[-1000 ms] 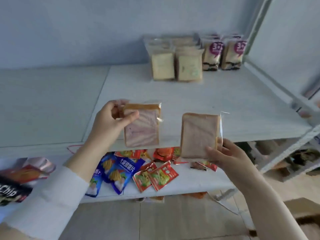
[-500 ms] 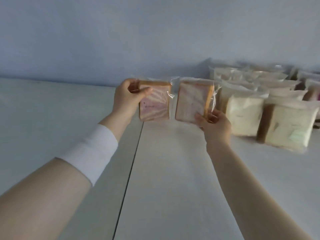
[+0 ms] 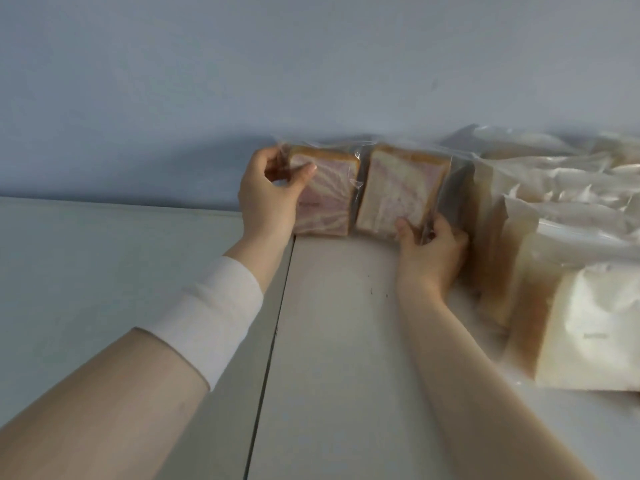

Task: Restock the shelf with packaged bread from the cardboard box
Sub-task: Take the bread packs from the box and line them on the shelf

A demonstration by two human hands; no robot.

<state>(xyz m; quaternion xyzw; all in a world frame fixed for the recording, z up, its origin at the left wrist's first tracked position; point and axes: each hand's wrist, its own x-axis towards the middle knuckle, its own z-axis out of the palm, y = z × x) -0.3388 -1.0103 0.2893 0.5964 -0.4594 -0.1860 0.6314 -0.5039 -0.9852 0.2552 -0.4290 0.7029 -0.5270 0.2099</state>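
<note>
Two packs of pink-marbled sliced bread stand upright side by side at the back of the white shelf point(image 3: 346, 341), against the wall. My left hand point(image 3: 268, 199) grips the left bread pack point(image 3: 329, 199) by its upper left corner. My right hand point(image 3: 431, 252) holds the right bread pack point(image 3: 394, 192) at its lower right corner. Both packs touch the shelf surface. The cardboard box is out of sight.
Rows of pale bread packs point(image 3: 571, 271) in clear wrap fill the shelf to the right, close to my right hand. A seam point(image 3: 273, 341) between two shelf boards runs toward me. The blue-grey wall point(image 3: 311, 81) closes the back.
Both hands carried the two packs from the shelf's front edge to the back wall and set them down beside the stocked rows. The view moved in close over the shelf.
</note>
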